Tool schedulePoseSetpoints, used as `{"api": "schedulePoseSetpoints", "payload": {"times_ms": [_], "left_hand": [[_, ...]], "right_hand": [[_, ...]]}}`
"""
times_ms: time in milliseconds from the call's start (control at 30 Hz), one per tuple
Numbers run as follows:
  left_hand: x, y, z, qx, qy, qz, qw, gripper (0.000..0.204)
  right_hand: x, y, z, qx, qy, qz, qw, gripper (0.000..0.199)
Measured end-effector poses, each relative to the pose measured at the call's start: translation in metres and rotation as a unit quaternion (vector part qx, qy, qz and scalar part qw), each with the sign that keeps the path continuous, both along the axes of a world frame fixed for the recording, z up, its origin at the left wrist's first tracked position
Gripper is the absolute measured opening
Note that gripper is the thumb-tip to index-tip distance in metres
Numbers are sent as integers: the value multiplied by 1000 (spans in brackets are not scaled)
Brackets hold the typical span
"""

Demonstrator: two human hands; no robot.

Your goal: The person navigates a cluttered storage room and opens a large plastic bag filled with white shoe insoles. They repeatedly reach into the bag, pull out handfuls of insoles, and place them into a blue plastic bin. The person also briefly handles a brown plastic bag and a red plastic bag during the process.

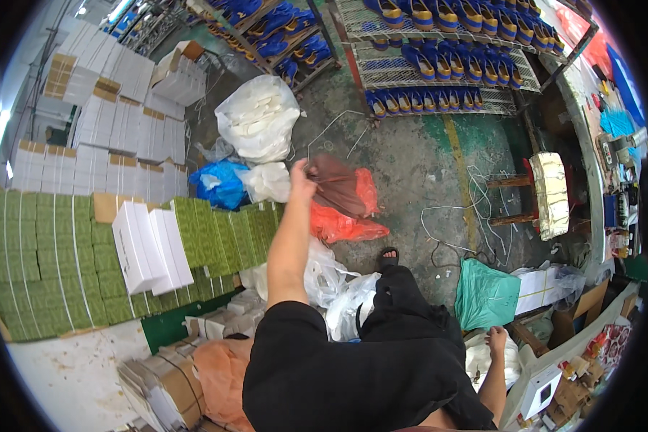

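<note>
My left arm reaches forward, and my left hand (pixel 303 180) is closed on the edge of a thin, dark brown plastic bag (pixel 340 189). The bag hangs limp to the right of the hand. Below it, red plastic bags (pixel 345 225) lie crumpled on the floor. My right hand (pixel 495 340) is low at my right side, its fingers loosely bent and apart, with nothing visible in them. Beside that hand are a white plastic bundle (pixel 511 363) and a green plastic bag (pixel 487 294). I cannot tell whether the hand touches either one.
Green boxes (pixel 57 259) with white cartons (pixel 151 248) on top stand at left. Ahead lie a large clear bag of white pieces (pixel 258 119) and a blue bag (pixel 219 183). Racks of blue shoes (pixel 446 65) stand beyond. A stool (pixel 549 196) and loose cords (pixel 446 209) are at right.
</note>
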State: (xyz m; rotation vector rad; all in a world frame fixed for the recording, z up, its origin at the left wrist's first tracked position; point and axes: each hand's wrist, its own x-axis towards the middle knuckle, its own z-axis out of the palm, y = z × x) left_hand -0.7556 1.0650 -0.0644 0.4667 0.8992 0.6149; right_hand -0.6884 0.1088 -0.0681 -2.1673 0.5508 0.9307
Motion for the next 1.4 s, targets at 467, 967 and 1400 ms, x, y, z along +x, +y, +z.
{"api": "schedulePoseSetpoints", "payload": {"times_ms": [467,967,1400], "left_hand": [[-150,-97,-121,56,267,-54,960,24],[90,-567,-13,250,231,-771,538,37],[207,-823,55,421,-55,-904,-46,53]], "right_hand": [[-43,67,29,24,-6,76,997,30],[-124,-45,39,-24,-102,-67,992,37],[-297,-35,70,-63,-8,-422,904,39]]}}
